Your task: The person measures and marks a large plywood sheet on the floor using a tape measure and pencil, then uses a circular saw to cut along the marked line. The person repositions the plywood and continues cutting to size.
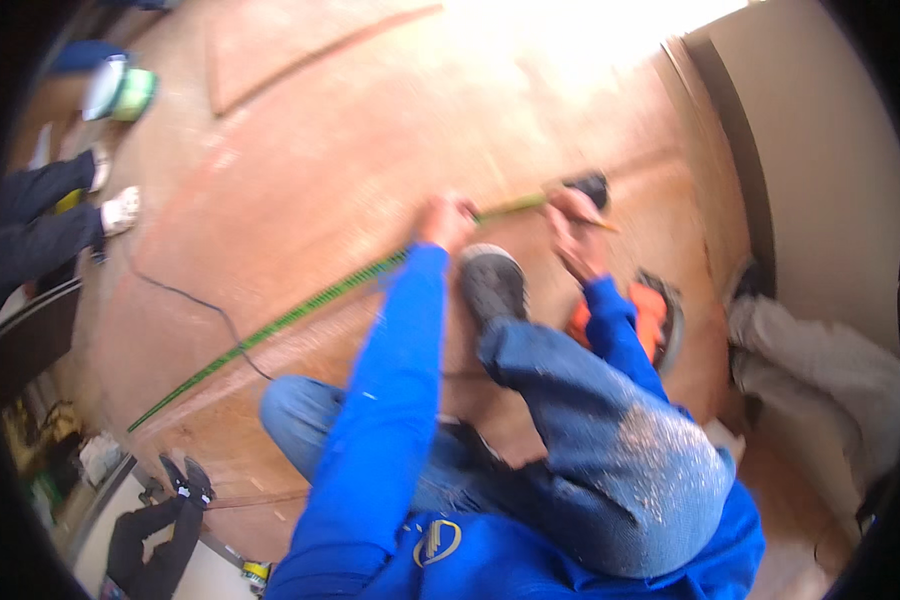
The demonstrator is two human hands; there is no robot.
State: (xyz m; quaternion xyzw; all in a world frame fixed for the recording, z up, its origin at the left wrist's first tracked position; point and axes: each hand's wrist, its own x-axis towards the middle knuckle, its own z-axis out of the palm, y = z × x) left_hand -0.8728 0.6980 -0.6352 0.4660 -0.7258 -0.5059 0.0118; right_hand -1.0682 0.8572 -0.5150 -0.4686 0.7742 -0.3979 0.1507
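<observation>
A long green strip, seemingly a tape measure's blade (pixel 300 308), stretches diagonally over the pinkish board floor (pixel 270 180) to a dark object (pixel 586 186) at its upper right end. My left hand (pixel 448 222) has its fingers closed on the strip, though motion blur softens them. My right hand (pixel 575 232) is closed around a thin yellow pencil (pixel 602 225), close beside the dark object. My grey shoe (pixel 493 278) stands just below the strip, between my two forearms.
An orange power tool (pixel 646 316) lies right of my raised knee. A dark cord (pixel 210 308) crosses the floor. Other people's legs show at the left (pixel 45 230), lower left (pixel 155 535) and right (pixel 810 360). A green-and-white container (pixel 130 92) sits upper left. A pale panel (pixel 820 160) borders the right.
</observation>
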